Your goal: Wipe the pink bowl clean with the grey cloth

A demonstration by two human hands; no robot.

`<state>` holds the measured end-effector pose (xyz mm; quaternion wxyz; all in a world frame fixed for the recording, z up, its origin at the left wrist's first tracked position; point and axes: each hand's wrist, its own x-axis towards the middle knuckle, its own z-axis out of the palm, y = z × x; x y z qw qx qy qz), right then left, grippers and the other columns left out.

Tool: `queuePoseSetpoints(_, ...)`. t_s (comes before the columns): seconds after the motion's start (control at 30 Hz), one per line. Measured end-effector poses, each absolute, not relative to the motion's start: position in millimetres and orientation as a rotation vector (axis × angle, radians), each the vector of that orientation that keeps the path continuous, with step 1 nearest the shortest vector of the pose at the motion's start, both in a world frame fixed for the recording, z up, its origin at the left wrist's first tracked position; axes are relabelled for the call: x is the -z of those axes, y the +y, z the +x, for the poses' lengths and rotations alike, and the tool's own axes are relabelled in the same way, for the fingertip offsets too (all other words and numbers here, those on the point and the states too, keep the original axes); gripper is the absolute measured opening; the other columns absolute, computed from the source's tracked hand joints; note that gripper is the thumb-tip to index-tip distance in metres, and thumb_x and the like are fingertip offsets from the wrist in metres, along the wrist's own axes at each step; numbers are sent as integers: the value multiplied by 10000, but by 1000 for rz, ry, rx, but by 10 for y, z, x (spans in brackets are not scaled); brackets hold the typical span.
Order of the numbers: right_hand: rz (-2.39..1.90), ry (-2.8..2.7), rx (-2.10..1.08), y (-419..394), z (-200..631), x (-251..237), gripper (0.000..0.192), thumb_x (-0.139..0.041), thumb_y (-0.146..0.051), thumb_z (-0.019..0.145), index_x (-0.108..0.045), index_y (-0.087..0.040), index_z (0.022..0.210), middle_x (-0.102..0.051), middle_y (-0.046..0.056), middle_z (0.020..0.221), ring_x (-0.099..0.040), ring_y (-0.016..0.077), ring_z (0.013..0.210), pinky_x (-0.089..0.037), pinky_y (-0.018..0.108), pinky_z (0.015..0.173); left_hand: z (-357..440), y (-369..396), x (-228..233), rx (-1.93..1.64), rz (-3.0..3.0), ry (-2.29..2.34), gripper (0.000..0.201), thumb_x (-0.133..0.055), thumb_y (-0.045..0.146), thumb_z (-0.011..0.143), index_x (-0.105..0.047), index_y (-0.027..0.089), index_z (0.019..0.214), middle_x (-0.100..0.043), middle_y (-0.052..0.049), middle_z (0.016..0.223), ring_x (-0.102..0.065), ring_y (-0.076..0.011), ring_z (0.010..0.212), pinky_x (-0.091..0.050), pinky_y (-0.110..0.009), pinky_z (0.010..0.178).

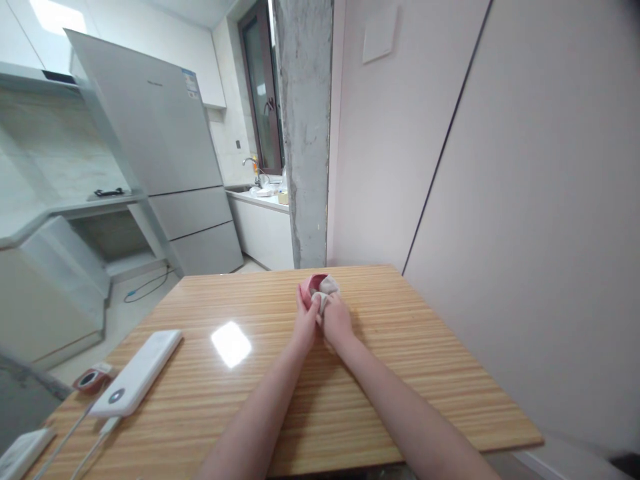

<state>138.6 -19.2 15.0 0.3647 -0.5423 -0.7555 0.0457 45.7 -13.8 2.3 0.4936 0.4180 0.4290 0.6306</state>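
Observation:
Near the far edge of the wooden table, my left hand (306, 317) is closed around the left side of a small pink cup (307, 285). The cup is tilted, with part of its darker inside showing. My right hand (337, 318) is closed on a pale grey cloth (329, 285), which is bunched against the cup's right side and rim. Some of the cloth sticks out between the two hands. My fingers hide the cup's lower part, so its full shape cannot be made out.
On the left of the table (400, 373) lies a white power bank (143, 373) with a cable plugged in. Beside it are a reddish-brown round object (90, 379) and a white power strip (24, 453). A pale wall (500, 220) runs along the right; a fridge (150, 127) stands beyond.

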Motion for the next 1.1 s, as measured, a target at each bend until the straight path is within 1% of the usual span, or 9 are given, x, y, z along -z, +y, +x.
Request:
queuePoseSetpoints(0.07, -1367, -1931, -135, -232, 1303, -160, 140, -550, -208, 835, -669, -180, 904, -622, 118, 916, -564, 238, 871, -459, 345, 791, 495, -156, -15, -1531, 965, 978, 885, -547, 525, 839, -4, 280, 1494, -548, -98, 1357, -628, -187, 1100, -522, -317, 906)
queuePoseSetpoints(0.13, -1293, -2000, -204, -249, 1256, -175, 154, -541, -177, 833, -666, -168, 923, -618, 112, 910, -565, 224, 861, -467, 328, 795, 452, -159, -30, -1559, 969, 1049, 869, -516, 541, 852, 1, 266, 1494, -548, -109, 1353, -632, -189, 1094, -519, -318, 911)
queuePoseSetpoints(0.3, -1016, -2142, -327, -212, 1335, -209, 295, -563, -129, 802, -626, -170, 1087, -612, 103, 1023, -572, 207, 967, -467, 308, 868, 160, -169, -164, -1668, 1248, 1332, 689, -492, 519, 869, -285, 202, 1445, -450, -115, 1438, -471, -220, 1290, -371, -348, 1077)
queuePoseSetpoints(0.47, -1022, -2270, -132, -159, 1441, -170, 327, -570, -109, 790, -639, -197, 1098, -641, 103, 1086, -523, 260, 1105, -447, 360, 893, -25, -175, -255, -1564, 1567, 1352, 598, -582, 445, 827, -457, 192, 1354, -518, -105, 1380, -440, -240, 1311, -300, -381, 1118)
queuePoseSetpoints(0.6, -1193, -2170, -16, -170, 1375, -136, 271, -517, -167, 867, -651, -217, 1097, -651, 118, 1070, -536, 275, 1048, -443, 386, 857, 132, -162, -170, -1604, 1378, 1320, 680, -615, 455, 803, -381, 189, 1383, -530, -118, 1361, -490, -239, 1268, -364, -378, 1077)
queuePoseSetpoints(0.73, -1225, -1971, -60, -185, 1294, -118, 266, -471, -193, 900, -646, -189, 1100, -630, 131, 1061, -538, 262, 1002, -449, 377, 853, 387, -134, -18, -1586, 1044, 1136, 750, -616, 485, 800, -256, 209, 1397, -587, -145, 1272, -618, -225, 1100, -501, -348, 919)
queuePoseSetpoints(0.83, -1154, -2063, -79, -150, 1323, -101, 274, -530, -171, 855, -642, -170, 1105, -626, 120, 1044, -530, 255, 996, -458, 368, 861, 360, -96, 1, -1581, 991, 1125, 624, -570, 516, 818, -341, 192, 1299, -624, -149, 1189, -647, -220, 1028, -523, -338, 862)
queuePoseSetpoints(0.97, -1044, -2266, -21, -65, 1438, -97, 299, -538, -138, 843, -652, -204, 1111, -617, 114, 1092, -522, 246, 1059, -455, 371, 883, 71, -103, -146, -1524, 1329, 1415, 518, -553, 531, 817, -466, 181, 1189, -656, -115, 1086, -638, -242, 1018, -500, -361, 875)
queuePoseSetpoints(1.1, -1123, -2230, 48, -65, 1451, -85, 282, -524, -154, 867, -657, -219, 1107, -619, 126, 1141, -506, 275, 1105, -431, 427, 913, 57, -171, -206, -1523, 1494, 1472, 557, -588, 492, 799, -452, 192, 1249, -643, -103, 1124, -621, -249, 1046, -481, -367, 900)
